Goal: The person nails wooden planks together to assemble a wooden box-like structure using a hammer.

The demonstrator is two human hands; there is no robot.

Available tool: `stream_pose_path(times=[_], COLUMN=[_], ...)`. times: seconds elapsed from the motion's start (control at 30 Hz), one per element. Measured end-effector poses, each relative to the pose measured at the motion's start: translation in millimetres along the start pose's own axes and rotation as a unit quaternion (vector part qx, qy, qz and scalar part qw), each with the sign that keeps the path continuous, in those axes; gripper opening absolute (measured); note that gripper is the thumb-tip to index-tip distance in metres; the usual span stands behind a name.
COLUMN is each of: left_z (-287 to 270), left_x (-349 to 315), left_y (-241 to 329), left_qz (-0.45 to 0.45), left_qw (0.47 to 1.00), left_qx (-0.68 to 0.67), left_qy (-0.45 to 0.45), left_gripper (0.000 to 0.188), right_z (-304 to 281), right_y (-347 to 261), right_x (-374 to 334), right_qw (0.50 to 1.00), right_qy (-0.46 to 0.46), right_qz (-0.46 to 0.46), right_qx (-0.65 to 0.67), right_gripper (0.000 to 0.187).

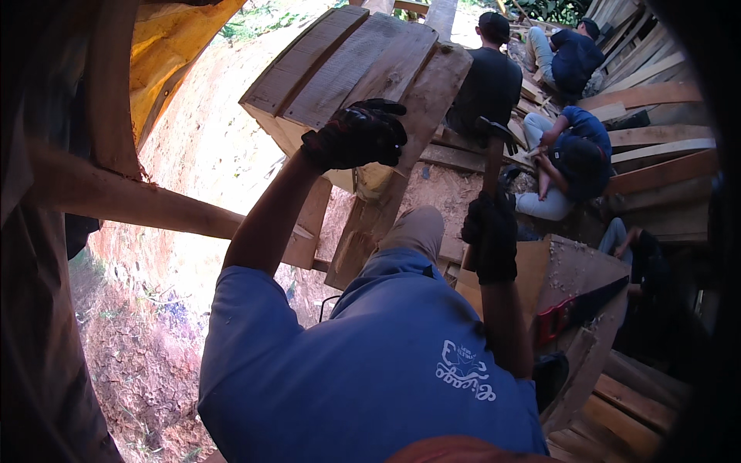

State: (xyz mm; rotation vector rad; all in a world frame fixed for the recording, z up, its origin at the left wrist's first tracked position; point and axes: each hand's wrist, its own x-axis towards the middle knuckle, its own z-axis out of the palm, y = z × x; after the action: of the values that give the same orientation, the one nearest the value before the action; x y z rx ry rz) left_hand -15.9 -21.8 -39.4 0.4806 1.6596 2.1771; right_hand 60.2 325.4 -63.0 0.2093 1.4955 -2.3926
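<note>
A slatted wooden box (340,65), made of rough planks, stands in front of me. Over its near edge is my left hand (356,135) in a dark glove. Its fingers are curled in, and whatever they may hold is too small or hidden to make out. My right hand (491,231), also gloved in black, is wrapped round the wooden handle of a hammer (494,162). The hammer is held upright to the right of the box, its metal head at the top, apart from the wood.
A handsaw (583,309) with a red handle lies on another wooden box (579,258) at my right. Several people sit nearby, one in a dark shirt (486,85) just beyond the first box. Planks (656,135) are piled at the right. A wooden beam (177,201) crosses at left.
</note>
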Motion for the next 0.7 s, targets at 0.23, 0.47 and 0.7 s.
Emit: stream_pose_path(times=[0.23, 0.47, 0.7], left_z=[54.5, 81.2, 96.7], left_x=[-28.9, -42.2, -35.6], left_y=[-3.2, -49.1, -77.5], left_qz=[0.230, 0.184, 0.173], left_qw=[0.709, 0.641, 0.633], left_qx=[0.638, 0.665, 0.604], left_qy=[0.196, 0.337, 0.452], left_gripper=[0.012, 0.043, 0.127], right_z=[14.1, 47.7, 46.0], right_y=[45.0, 38.8, 29.4], right_x=[29.2, 5.9, 25.1], right_qw=[0.987, 0.996, 0.999], right_qy=[-0.051, 0.043, -0.013], right_qz=[0.119, 0.056, 0.010], right_qx=[0.095, 0.057, 0.041], right_gripper=[0.018, 0.022, 0.018])
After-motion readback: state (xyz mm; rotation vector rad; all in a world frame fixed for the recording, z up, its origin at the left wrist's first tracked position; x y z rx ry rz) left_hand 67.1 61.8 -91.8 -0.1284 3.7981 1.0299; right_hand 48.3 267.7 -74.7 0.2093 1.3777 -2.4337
